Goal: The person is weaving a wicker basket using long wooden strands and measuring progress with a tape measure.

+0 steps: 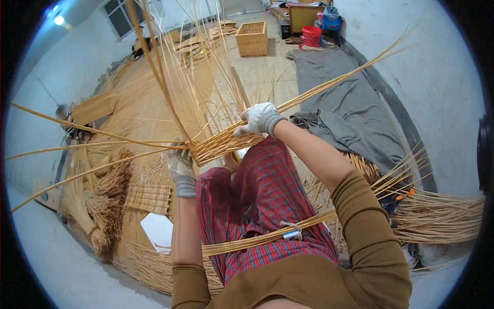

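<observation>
A partly woven wicker basket [225,148] is held over my lap, with tall loose stakes rising from it. My left hand [181,166], in a white glove, grips the basket's left corner, and its fingertips are partly hidden behind the weave. Close by that corner, several long willow rods [92,167] stick out to the left. My right hand [261,118], also gloved, is closed round a bundle of rods [334,82] along the basket's upper edge. The bundle's free ends reach far to the upper right.
A finished square basket [252,39] stands farther off, near a red bucket [311,37]. Grey cloth [339,92] covers the floor at right. Rod bundles lie at right [442,216] and left [110,201]. A person [74,123] sits at far left. More rods [252,243] cross my lap.
</observation>
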The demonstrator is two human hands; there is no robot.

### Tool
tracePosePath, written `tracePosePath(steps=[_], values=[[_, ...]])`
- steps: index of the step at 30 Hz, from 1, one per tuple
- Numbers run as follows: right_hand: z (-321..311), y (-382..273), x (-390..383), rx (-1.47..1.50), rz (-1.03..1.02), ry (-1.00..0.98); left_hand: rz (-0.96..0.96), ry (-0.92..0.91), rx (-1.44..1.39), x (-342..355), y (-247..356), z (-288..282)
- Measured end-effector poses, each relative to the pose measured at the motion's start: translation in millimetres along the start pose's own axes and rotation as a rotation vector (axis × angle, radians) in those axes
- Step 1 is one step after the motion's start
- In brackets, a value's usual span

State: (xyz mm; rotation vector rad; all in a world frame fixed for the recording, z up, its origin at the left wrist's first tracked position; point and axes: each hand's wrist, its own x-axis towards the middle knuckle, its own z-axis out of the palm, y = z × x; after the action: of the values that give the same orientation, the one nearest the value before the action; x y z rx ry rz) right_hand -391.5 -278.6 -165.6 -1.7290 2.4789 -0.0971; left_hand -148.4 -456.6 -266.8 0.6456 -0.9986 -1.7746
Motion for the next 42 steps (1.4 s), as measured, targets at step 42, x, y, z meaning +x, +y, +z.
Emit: tracePosePath(steps=[42], values=[[0, -114, -132, 1.686, -0.831, 0.439, 0.526, -0.306, 1.422, -222, -40, -24]])
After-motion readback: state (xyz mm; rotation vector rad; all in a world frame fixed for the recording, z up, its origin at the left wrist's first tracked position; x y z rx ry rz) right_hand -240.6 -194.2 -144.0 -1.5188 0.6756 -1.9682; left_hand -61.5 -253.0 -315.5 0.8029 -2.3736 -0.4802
